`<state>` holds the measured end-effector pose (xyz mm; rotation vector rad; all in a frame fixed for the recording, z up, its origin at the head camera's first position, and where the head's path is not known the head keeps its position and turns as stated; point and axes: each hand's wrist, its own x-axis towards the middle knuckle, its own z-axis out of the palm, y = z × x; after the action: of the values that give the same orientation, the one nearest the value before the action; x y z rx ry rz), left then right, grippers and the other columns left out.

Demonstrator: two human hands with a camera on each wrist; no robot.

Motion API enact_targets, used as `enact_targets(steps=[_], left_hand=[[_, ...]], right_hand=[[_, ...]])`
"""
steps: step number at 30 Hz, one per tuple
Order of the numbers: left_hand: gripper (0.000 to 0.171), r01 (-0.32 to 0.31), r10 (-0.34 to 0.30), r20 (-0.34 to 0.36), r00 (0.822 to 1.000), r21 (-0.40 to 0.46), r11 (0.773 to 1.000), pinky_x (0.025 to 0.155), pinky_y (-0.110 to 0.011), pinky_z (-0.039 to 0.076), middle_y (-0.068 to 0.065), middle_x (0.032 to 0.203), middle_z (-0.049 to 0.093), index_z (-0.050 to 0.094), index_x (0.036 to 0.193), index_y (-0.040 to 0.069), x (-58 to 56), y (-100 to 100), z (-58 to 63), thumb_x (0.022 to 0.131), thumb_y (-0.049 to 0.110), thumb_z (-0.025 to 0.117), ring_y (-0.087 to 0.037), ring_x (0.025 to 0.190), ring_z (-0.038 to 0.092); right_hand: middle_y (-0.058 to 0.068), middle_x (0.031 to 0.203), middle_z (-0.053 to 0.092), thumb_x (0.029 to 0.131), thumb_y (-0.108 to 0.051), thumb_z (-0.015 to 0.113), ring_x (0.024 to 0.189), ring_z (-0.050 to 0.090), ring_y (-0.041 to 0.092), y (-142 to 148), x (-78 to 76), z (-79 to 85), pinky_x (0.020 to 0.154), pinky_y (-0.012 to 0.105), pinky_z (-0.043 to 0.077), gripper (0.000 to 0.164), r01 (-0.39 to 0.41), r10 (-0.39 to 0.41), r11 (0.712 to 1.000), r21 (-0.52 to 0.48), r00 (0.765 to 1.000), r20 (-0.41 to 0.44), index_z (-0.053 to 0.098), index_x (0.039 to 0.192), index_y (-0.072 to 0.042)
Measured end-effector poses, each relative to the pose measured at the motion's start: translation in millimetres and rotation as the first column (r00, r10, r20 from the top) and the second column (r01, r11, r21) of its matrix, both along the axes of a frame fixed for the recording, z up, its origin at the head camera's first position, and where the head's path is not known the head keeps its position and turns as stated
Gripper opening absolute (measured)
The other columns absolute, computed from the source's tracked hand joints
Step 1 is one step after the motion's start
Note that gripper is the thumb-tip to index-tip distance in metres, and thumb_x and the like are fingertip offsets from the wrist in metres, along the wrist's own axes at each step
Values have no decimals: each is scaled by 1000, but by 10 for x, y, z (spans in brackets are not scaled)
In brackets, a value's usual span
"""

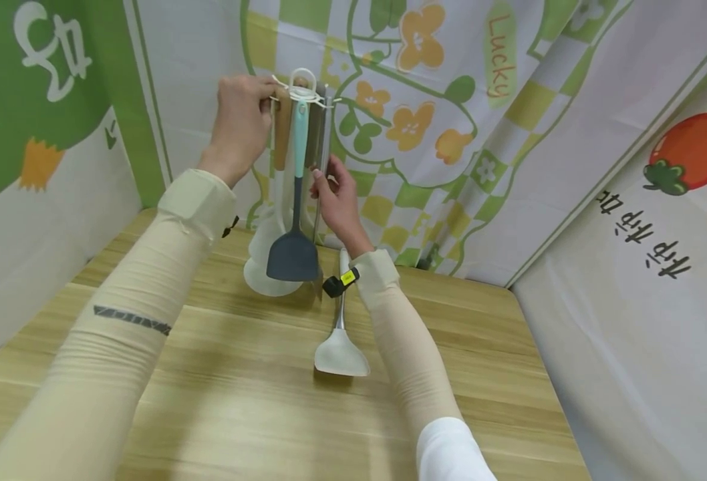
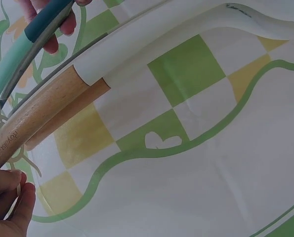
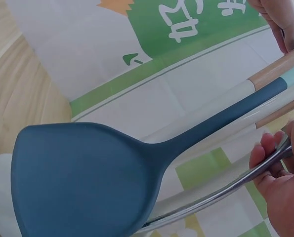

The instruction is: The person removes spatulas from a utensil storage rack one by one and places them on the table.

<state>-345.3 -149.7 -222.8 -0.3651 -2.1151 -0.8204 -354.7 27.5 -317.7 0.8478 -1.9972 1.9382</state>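
A white utensil rack (image 1: 307, 95) with a looped top stands towards the back of the table, kitchen tools hanging from its hooks. My left hand (image 1: 242, 117) pinches a thin hook arm of the rack, beside a wooden handle (image 2: 43, 111). Lower on the other side, my right hand (image 1: 338, 197) grips a slim metal-handled utensil (image 3: 211, 197) between thumb and fingers; its lower end is hidden. In front hangs a dark blue spatula (image 3: 87, 177) with a mint handle (image 1: 300, 137). White utensils with wooden handles hang behind it, near my left hand.
On the wooden table (image 1: 239, 401) lies a white-headed spatula (image 1: 341, 354) with a metal handle, under my right wrist. A patterned curtain (image 1: 426, 133) closes off the back. Printed walls stand left and right.
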Motion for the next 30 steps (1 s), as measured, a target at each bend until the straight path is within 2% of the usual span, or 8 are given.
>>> enact_targets(steps=[3,7,10,14,16,21,26,30], left_hand=[[31,-2,2,-9,1000,6,1000,98,-40,59,-16,113,75,78,107,0,-1,1,1,96,-14,52,-34,105,72],[32,-5,5,-41,999,-7,1000,95,-42,59,-17,108,76,79,103,-1,-7,-7,-8,95,-16,52,-36,101,73],[32,-3,2,-59,998,-12,1000,92,-44,59,-18,105,76,79,101,-3,-7,-10,-15,94,-17,51,-37,98,73],[31,-3,2,-57,998,-12,1000,91,-45,60,-19,105,76,79,101,-4,-1,0,-10,94,-16,51,-38,97,73],[30,-4,3,-48,999,-10,1000,91,-45,60,-19,106,76,79,102,-4,1,8,-5,95,-15,51,-37,98,73],[31,-6,6,-39,999,0,1000,91,-45,60,-18,106,76,78,102,-4,-4,10,-7,94,-16,51,-38,97,73],[31,-7,7,-43,999,1,1000,91,-46,59,-18,106,76,78,102,-4,-9,5,-8,93,-17,51,-38,96,72],[33,-9,9,-27,1000,4,1000,93,-44,60,-17,109,76,78,104,-3,-4,15,-2,94,-17,51,-37,99,73]], right_hand=[[39,118,54,104,5,48,74,54,25,7,-1,19,69,35,52,40,13,-13,1000,-11,1000,-4,44,141,17],[31,112,58,103,6,49,74,56,24,19,-8,31,72,39,54,40,45,-46,999,-25,999,-1,46,142,15],[26,111,58,103,5,50,75,57,21,33,-15,34,72,34,55,41,77,-76,996,-43,997,9,46,143,11],[30,116,57,103,3,51,77,57,21,58,-11,48,70,26,53,41,116,-115,991,-63,993,12,46,144,9],[34,118,57,103,3,51,77,57,21,73,-5,57,70,25,53,40,125,-124,990,-65,992,11,47,142,10],[39,122,55,104,3,51,75,57,17,114,4,71,72,31,54,41,122,-121,991,-58,993,12,46,143,11],[33,119,57,104,2,51,77,58,17,160,4,75,74,33,55,43,138,-138,989,-50,990,14,44,146,9],[29,115,58,103,2,52,77,58,20,187,-5,71,79,50,56,42,149,-149,987,-67,989,9,46,145,9]])
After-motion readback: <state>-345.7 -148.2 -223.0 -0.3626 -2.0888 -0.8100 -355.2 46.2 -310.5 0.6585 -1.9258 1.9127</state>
